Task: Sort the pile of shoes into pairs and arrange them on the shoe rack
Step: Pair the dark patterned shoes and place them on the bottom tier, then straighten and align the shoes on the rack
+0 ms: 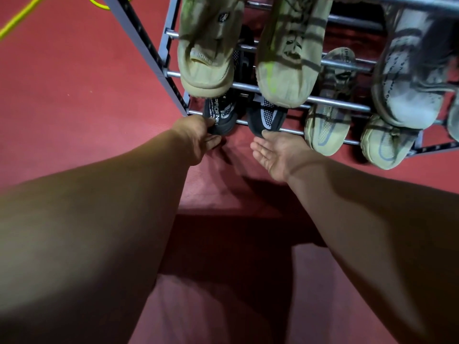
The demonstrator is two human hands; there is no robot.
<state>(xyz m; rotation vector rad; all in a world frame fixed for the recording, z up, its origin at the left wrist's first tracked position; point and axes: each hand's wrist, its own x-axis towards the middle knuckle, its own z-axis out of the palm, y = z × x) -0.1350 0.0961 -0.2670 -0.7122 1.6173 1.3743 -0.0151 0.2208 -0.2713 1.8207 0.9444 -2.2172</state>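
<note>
Left hand (196,136) grips the heel of a black shoe (219,112) on the rack (342,104); its white lettering is only partly legible. Right hand (275,152) is relaxed, palm up, fingertips touching the second black shoe (267,116) just ahead.

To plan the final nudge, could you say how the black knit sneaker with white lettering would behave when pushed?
The black knit sneaker looks soft, so its upper probably gives where the left hand pinches it. It rests on thin metal rails, so it may tip between them if shoved.
</note>
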